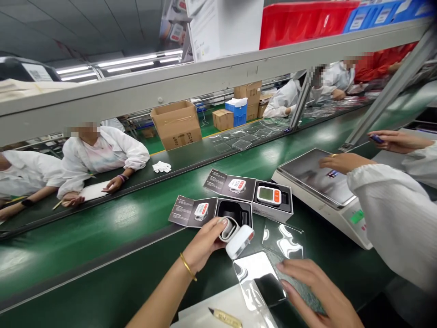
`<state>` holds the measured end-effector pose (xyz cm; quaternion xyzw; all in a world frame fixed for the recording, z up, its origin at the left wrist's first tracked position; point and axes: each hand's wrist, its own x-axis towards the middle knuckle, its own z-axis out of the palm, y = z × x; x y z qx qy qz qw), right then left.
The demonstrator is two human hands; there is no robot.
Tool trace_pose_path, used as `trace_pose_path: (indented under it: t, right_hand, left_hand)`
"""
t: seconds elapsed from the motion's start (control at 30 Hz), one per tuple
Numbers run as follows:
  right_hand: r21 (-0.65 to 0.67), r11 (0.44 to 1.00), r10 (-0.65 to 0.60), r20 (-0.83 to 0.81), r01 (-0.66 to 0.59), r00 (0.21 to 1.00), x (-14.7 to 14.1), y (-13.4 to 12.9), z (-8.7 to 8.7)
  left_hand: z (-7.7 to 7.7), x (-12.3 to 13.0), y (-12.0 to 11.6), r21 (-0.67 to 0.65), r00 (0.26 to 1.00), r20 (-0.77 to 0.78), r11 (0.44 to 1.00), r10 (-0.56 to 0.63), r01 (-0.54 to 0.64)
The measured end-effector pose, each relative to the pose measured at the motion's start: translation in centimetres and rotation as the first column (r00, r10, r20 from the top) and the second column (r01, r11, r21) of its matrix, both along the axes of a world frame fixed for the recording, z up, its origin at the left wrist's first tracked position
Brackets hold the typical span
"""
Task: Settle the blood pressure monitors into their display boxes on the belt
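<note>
My left hand (205,241) grips a white wrist device (240,241) by its pale cuff, just in front of an open box (235,210) with a black insert. Beside it, a second open box (272,212) holds another device (269,195) with a grey screen and orange buttons. My right hand (314,287) has its fingers apart at the right edge of a clear plastic sleeve (261,278). Another clear sleeve (283,237) lies behind it. Under the near sleeve are white sheets (211,305) with a yellowish pen (225,317) on them.
At the right, a co-worker's hands (344,161) are over a scale (317,177), holding small batteries. A green conveyor (119,218) runs behind the boxes. White gloves (161,167) and people in white coats are across it. A metal beam (205,73) crosses above.
</note>
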<state>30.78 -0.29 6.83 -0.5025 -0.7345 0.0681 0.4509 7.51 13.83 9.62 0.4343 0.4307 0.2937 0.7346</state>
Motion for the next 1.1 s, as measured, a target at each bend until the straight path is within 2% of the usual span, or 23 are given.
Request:
trace_pose_path:
  t: [0.1, 0.23, 0.37, 0.5, 0.57, 0.63, 0.73, 0.8, 0.87, 0.93, 1.1]
  right_hand:
    - [0.128, 0.989, 0.036, 0.265, -0.073, 0.964, 0.8, 3.7, 1.2]
    - [0.185, 0.968, 0.056, 0.494, -0.168, 0.868, -0.5, 7.7, 2.4]
    - [0.146, 0.962, 0.102, 0.588, -0.229, 0.802, -1.8, 10.2, 3.1]
    - [0.139, 0.945, 0.165, 0.58, -0.296, 0.798, -2.2, 12.4, 3.6]
    - [0.105, 0.952, 0.192, 0.529, -0.289, 0.827, -2.1, 13.5, 3.8]
    - [0.022, 0.974, 0.193, 0.453, -0.227, 0.87, -1.6, 14.8, 3.7]
    - [-0.16, 0.982, 0.157, 0.392, -0.101, 0.906, -0.9, 16.6, 2.7]
    - [-0.234, 0.97, 0.155, 0.405, -0.062, 0.901, -0.7, 17.4, 1.8]
    - [-0.255, 0.965, 0.167, 0.429, -0.059, 0.888, -0.8, 17.9, 1.1]
    - [-0.259, 0.964, 0.176, 0.45, -0.061, 0.875, -1.2, 18.0, 0.5]
    - [-0.269, 0.961, 0.189, 0.495, -0.057, 0.848, -2.5, 18.1, -0.5]
  left_hand:
    - [1.1, -0.4, 1.8, -0.122, 0.996, 0.034, 0.989, -0.082, 0.086]
    - [1.2, -0.7, 3.6, -0.16, 0.989, 0.006, 0.976, -0.146, 0.145]
    - [0.8, -0.8, 4.5, -0.173, 0.982, -0.01, 0.968, -0.189, 0.184]
    - [1.1, -0.7, 5.1, -0.17, 0.973, 0.01, 0.959, -0.229, 0.227]
    - [1.3, -0.9, 5.6, -0.06, 0.967, -0.068, 0.968, -0.247, 0.243]
    - [1.2, -1.4, 6.2, 0.168, 0.958, -0.238, 0.965, -0.16, 0.203]
    - [0.3, -2.2, 6.5, 0.51, 0.918, -0.379, 0.854, 0.115, 0.103]
    - [-0.7, -2.6, 6.0, 0.62, 0.901, -0.394, 0.776, 0.179, 0.117]
    - [-2.0, -2.8, 5.2, 0.68, 0.892, -0.422, 0.707, 0.163, 0.193]
    - [-3.3, -2.7, 4.5, 0.698, 0.881, -0.457, 0.665, 0.126, 0.267]
    - [-5.6, -2.6, 4.3, 0.685, 0.838, -0.531, 0.646, 0.127, 0.337]
